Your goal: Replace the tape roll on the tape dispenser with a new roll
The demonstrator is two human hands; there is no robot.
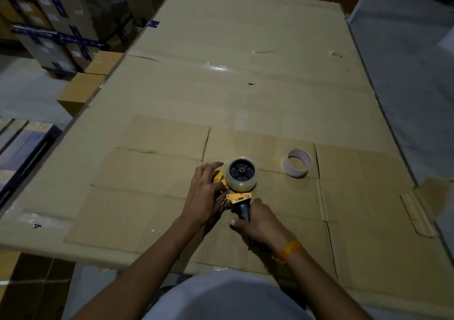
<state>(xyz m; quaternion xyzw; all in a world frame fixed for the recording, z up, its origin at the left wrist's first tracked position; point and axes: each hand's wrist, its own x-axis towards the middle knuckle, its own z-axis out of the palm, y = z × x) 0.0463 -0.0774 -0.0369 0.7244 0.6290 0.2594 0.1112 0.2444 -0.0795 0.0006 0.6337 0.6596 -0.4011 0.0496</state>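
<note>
Left hand (204,194) first: fingers curled loosely over the yellow front of the tape dispenser (235,197), touching the frame, not clamped. The clear roll (242,173) sits full on the hub, so I judge it's the new one, seating or threading. Right hand (260,224) wraps the black handle tight. I'd steady the handle and press the roll square. Over right, the spent core (297,163) lies well apart. Cardboard-covered table (245,61): lots of room ahead, near edge close.

one dispenser (237,197), two rolls (242,173) (one empty)
</note>
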